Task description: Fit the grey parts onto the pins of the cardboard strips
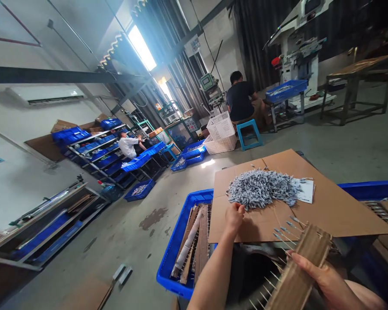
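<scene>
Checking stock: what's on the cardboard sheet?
A heap of grey parts, with a white paper partly beneath it. The heap hides the paper's covered portion and the sheet underneath.

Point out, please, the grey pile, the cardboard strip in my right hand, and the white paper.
Grey pile [261, 187]: head view, on the middle of its surface.
Cardboard strip [292, 286]: head view, on its broad face.
White paper [306, 192]: head view, on its uncovered part.

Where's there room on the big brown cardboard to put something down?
The biggest bare patch on the brown cardboard is between the white paper and the right edge. A smaller one lies near the front, between the left hand and the spiky strip. It's crowded at the grey pile.
</scene>
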Available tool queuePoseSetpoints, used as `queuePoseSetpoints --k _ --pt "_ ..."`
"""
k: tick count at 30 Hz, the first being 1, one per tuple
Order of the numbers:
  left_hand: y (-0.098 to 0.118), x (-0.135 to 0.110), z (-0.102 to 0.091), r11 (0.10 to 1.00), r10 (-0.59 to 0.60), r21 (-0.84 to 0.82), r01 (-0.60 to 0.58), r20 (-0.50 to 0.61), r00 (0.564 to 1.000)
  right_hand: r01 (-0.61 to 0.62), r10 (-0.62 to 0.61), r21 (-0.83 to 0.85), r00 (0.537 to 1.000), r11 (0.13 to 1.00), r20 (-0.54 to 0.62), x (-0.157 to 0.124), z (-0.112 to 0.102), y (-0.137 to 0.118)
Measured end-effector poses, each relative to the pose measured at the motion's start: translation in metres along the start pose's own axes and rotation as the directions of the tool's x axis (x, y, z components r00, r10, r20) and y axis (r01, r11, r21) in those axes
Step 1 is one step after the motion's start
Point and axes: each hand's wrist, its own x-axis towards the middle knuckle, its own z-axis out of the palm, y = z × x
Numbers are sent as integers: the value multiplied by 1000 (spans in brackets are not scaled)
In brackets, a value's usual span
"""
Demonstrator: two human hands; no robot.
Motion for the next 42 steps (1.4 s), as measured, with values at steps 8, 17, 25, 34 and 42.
queuePoseSetpoints --k 8,17,25,34,42 --pt "-9 16 14 985 47 166 -37 -58 997 29 -30 56 1000 998 7 1 -6 12" --pt "-11 -60 9 937 27 -349 4 84 996 57 -54 71 998 996 -43 0 -4 9" --pt "7 -121 24 426 -6 -830 359 394 919 116 -112 51 991 992 -67 -5 3 1" --pt "11 -117 27 486 5 -800 352 405 914 141 -138 21 986 990 -92 -11 13 -12" --pt "18 -120 27 535 11 -764 362 434 901 179 -174 28 975 983 -136 -17 19 -16"
